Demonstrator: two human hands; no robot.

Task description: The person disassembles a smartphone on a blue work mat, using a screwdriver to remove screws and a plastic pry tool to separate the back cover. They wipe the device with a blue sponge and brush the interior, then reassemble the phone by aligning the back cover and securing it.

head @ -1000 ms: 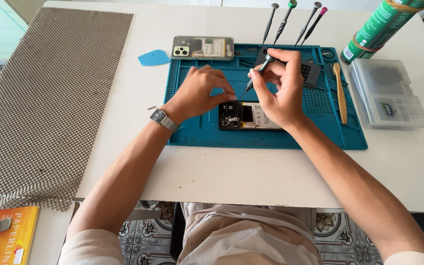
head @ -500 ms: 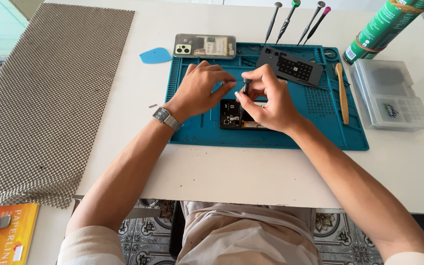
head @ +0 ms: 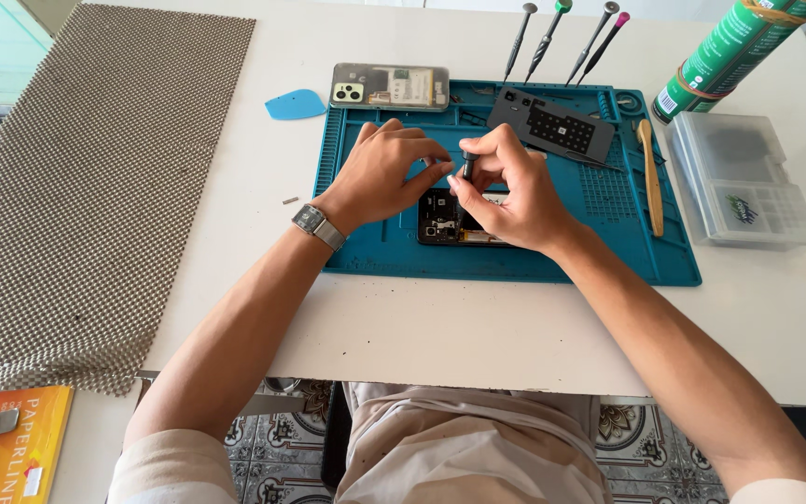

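- Since the earlier frame, the right hand [head: 515,191] has brought the screwdriver [head: 466,166] down from the far part and stands it upright over the phone [head: 450,222].
- The phone lies open at the middle of the blue mat [head: 375,247]; it looks light and fragile, best steadied by its edges.
- The right fingers pinch the slim, stiff screwdriver.
- At nine o'clock, the left hand [head: 380,173] curls, fingertips beside the tool.
- At twelve o'clock lies the dark cover [head: 552,126].
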